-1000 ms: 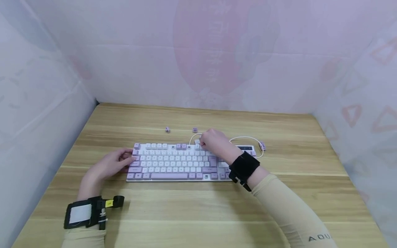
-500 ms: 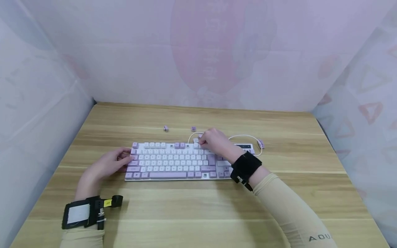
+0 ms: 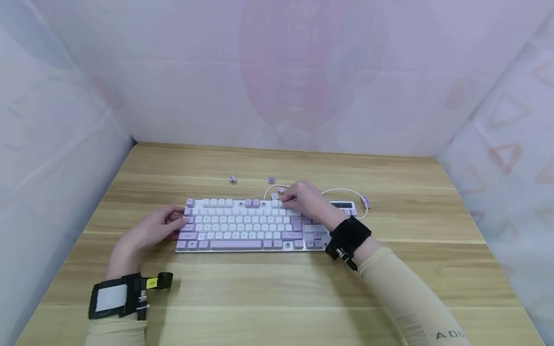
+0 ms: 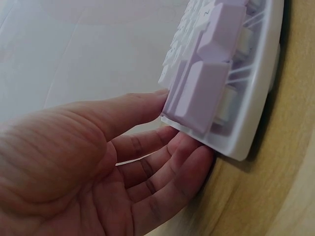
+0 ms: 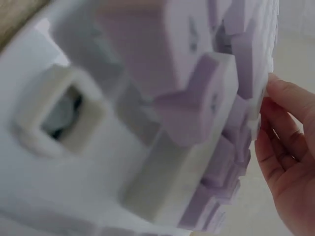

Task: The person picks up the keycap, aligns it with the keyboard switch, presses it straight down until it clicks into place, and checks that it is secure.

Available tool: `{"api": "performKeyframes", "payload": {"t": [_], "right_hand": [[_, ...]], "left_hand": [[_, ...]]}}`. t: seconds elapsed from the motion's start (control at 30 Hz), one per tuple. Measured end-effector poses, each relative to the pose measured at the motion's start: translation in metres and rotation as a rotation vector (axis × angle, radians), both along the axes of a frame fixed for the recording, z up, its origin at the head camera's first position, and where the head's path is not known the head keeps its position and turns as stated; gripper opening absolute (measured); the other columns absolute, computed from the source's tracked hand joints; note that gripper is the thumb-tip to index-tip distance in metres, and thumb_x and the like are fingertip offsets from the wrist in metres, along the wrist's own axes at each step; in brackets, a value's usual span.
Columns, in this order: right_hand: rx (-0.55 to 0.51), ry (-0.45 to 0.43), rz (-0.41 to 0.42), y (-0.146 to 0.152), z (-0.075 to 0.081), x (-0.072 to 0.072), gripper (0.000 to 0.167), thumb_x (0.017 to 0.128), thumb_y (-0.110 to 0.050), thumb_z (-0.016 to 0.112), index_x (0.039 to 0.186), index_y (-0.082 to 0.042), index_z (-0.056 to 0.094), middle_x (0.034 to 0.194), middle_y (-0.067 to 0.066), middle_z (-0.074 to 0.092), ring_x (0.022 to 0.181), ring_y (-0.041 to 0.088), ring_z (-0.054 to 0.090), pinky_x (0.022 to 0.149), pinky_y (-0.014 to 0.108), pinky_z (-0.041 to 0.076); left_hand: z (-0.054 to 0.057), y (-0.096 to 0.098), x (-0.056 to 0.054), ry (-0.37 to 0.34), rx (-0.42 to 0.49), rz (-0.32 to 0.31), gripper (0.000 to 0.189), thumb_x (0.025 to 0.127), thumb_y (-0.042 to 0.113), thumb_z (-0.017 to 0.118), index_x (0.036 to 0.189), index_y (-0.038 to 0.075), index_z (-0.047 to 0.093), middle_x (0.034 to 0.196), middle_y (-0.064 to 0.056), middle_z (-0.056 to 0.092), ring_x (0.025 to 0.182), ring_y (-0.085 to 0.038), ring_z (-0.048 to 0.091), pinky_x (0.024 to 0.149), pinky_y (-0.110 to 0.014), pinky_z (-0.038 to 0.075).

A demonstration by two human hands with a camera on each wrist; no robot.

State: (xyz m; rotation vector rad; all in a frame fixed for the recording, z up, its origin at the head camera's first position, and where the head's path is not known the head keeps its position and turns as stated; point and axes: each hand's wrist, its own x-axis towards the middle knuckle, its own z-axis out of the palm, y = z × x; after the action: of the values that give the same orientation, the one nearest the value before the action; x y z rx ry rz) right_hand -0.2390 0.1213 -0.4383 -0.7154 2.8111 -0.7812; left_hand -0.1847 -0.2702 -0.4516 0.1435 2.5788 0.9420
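A white and lilac keyboard (image 3: 238, 226) lies on the wooden table. My left hand (image 3: 157, 226) grips its left end; in the left wrist view the thumb lies against a lilac key and the fingertips are at the casing's lower edge. Over the keyboard's top row, my right hand (image 3: 303, 198) pinches at a keycap with thumb and fingers, the keycap largely hidden. Just left of these fingertips is a white keycap (image 3: 274, 196), with a lilac keycap (image 3: 281, 191) behind it. Bare key sockets show in the top and bottom rows, and one exposed key switch (image 5: 61, 110) in the right wrist view.
Two loose lilac keycaps, one further left (image 3: 232, 179) and one nearer the middle (image 3: 271, 179), lie behind the keyboard. A white cable (image 3: 346, 191) loops behind it, beside a lilac piece (image 3: 366, 202) at the right. Pale printed sheets (image 3: 195, 96) wall in the table.
My right hand has shifted slightly right and its fingers have spread a little, showing more of the lilac keycap behind them. The left hand stays at the keyboard's left end.
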Motion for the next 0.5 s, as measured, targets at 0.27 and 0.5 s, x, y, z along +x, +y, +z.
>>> {"api": "performKeyframes", "payload": {"t": [0.27, 0.5], "right_hand": [[0.128, -0.001, -0.011, -0.009, 0.012, -0.002, 0.006, 0.090, -0.013, 0.074, 0.092, -0.011, 0.079, 0.103, 0.003, 0.076, 0.097, 0.019, 0.069, 0.090, 0.035, 0.054], [0.208, 0.032, 0.050, -0.018, 0.017, -0.003, 0.027, 0.089, -0.008, 0.072, 0.064, -0.012, 0.063, 0.073, -0.003, 0.061, 0.073, 0.014, 0.053, 0.071, 0.027, 0.044]], "left_hand": [[0.001, 0.002, 0.000, 0.002, 0.003, 0.003, 0.058, 0.102, 0.037, 0.056, 0.143, -0.002, 0.045, 0.120, -0.020, 0.063, 0.101, -0.025, 0.060, 0.082, -0.031, 0.053], [0.000, 0.001, 0.000, 0.001, -0.005, 0.000, 0.058, 0.102, 0.037, 0.056, 0.143, -0.003, 0.045, 0.119, -0.020, 0.063, 0.100, -0.024, 0.060, 0.081, -0.031, 0.052]]}}
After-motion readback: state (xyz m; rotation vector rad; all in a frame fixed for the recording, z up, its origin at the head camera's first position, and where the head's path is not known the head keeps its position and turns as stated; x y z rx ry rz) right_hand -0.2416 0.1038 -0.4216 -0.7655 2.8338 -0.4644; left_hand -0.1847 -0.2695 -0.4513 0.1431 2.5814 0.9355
